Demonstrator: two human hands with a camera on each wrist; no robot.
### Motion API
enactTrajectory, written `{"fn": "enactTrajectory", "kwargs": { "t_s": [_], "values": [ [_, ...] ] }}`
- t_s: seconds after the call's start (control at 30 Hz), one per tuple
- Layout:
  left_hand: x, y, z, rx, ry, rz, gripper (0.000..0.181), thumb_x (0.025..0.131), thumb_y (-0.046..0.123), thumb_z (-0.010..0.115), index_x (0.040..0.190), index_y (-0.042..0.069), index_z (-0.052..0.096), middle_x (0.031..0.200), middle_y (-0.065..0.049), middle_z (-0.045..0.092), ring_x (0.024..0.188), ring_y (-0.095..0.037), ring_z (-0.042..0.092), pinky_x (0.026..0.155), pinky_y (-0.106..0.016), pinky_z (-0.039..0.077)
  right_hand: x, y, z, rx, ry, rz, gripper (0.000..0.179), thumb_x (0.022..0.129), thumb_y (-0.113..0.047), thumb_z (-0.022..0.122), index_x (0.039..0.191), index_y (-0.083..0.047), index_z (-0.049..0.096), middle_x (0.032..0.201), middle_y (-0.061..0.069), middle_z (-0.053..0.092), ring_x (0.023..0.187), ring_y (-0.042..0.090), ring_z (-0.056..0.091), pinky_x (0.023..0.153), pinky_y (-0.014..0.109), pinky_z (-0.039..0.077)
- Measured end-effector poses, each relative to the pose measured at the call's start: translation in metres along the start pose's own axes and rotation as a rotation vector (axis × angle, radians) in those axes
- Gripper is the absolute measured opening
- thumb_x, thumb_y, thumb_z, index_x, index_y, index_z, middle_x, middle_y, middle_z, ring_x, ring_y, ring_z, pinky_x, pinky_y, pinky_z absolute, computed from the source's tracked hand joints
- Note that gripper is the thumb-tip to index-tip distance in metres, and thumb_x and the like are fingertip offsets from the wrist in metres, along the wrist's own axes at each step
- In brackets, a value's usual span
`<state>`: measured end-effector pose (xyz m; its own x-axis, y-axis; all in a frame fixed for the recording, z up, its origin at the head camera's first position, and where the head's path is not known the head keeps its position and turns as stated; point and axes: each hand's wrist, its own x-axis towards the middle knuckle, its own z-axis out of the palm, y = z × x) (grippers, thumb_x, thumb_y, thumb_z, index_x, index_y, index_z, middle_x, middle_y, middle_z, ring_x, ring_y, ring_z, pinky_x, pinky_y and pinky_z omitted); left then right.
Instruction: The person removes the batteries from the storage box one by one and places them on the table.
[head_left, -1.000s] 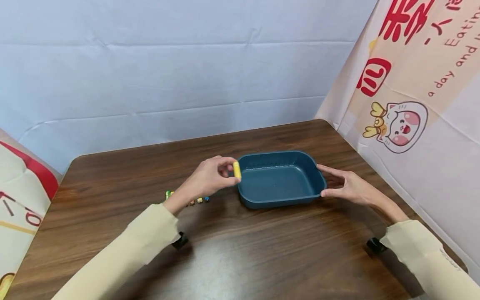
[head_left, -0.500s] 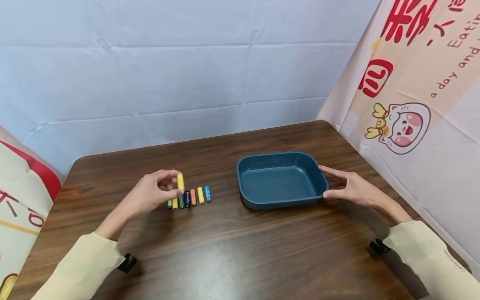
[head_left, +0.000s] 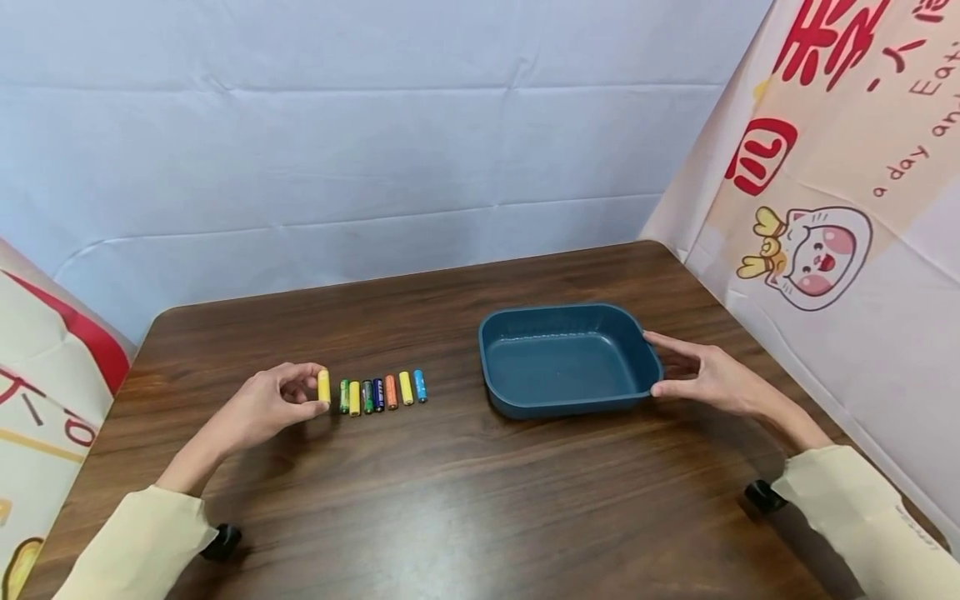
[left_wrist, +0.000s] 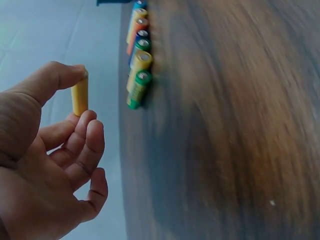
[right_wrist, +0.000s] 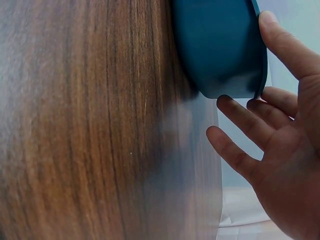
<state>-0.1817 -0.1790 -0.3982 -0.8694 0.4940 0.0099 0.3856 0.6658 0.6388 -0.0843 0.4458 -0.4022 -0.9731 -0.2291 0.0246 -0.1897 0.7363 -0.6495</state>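
Observation:
My left hand (head_left: 262,407) pinches a yellow battery (head_left: 324,388) between thumb and fingers, holding it upright at the left end of a row. In the left wrist view the thumb covers one end of this battery (left_wrist: 80,97). Beside it, several batteries (head_left: 378,395) in green, yellow, dark blue, orange and light blue lie side by side on the table. My right hand (head_left: 716,382) touches the right end of a dark teal plastic tub (head_left: 573,407), thumb and fingers spread and mostly straight. The tub's inside shows no contents.
The dark wood-grain table (head_left: 450,483) carries everything. A white cloth (head_left: 360,150) hangs behind its far edge, and a printed cloth (head_left: 817,250) stands along the right side. Bare table lies between the battery row and the tub.
My left hand has moved left with the yellow battery, from the tub's left rim, over the row, to the row's left end. The row is now uncovered. My right hand stays at the tub.

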Motion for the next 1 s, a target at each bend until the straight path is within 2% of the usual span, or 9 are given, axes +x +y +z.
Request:
{"fn": "enactTrajectory", "kwargs": {
  "t_s": [0.2, 0.47, 0.77, 1.0],
  "values": [
    [0.004, -0.014, 0.005, -0.008, -0.031, -0.017, 0.045, 0.093, 0.025, 0.079, 0.129, 0.001, 0.064, 0.104, -0.004, 0.062, 0.088, -0.018, 0.058, 0.071, -0.028, 0.047, 0.0, 0.0, 0.001, 0.013, 0.0, -0.01, 0.08, 0.092, -0.021, 0.081, 0.16, -0.01, 0.04, 0.151, 0.028, 0.049, 0.125, 0.046, 0.06, 0.091, 0.049, 0.056],
    [0.007, -0.025, 0.011, -0.025, -0.071, -0.01, 0.045, 0.094, 0.023, 0.078, 0.13, 0.0, 0.063, 0.104, -0.003, 0.061, 0.087, -0.017, 0.055, 0.069, -0.028, 0.044, -0.001, 0.0, 0.001, 0.009, 0.006, -0.006, 0.08, 0.092, -0.021, 0.081, 0.16, -0.01, 0.039, 0.152, 0.028, 0.048, 0.124, 0.047, 0.06, 0.091, 0.05, 0.056],
    [0.009, -0.029, 0.018, -0.01, -0.076, -0.026, 0.045, 0.094, 0.02, 0.079, 0.131, -0.001, 0.064, 0.104, -0.004, 0.059, 0.088, -0.019, 0.052, 0.069, -0.029, 0.042, -0.002, -0.002, 0.001, 0.02, 0.004, 0.0, 0.08, 0.092, -0.02, 0.081, 0.16, -0.01, 0.039, 0.152, 0.028, 0.047, 0.124, 0.048, 0.06, 0.092, 0.053, 0.055],
    [0.013, -0.029, 0.02, 0.059, -0.069, -0.019, 0.047, 0.093, 0.022, 0.079, 0.132, 0.0, 0.064, 0.105, -0.004, 0.058, 0.087, -0.019, 0.051, 0.07, -0.033, 0.042, -0.002, -0.002, 0.001, 0.021, 0.005, -0.008, 0.08, 0.093, -0.019, 0.081, 0.16, -0.01, 0.039, 0.152, 0.029, 0.047, 0.124, 0.048, 0.06, 0.092, 0.054, 0.055]
  ]
}}
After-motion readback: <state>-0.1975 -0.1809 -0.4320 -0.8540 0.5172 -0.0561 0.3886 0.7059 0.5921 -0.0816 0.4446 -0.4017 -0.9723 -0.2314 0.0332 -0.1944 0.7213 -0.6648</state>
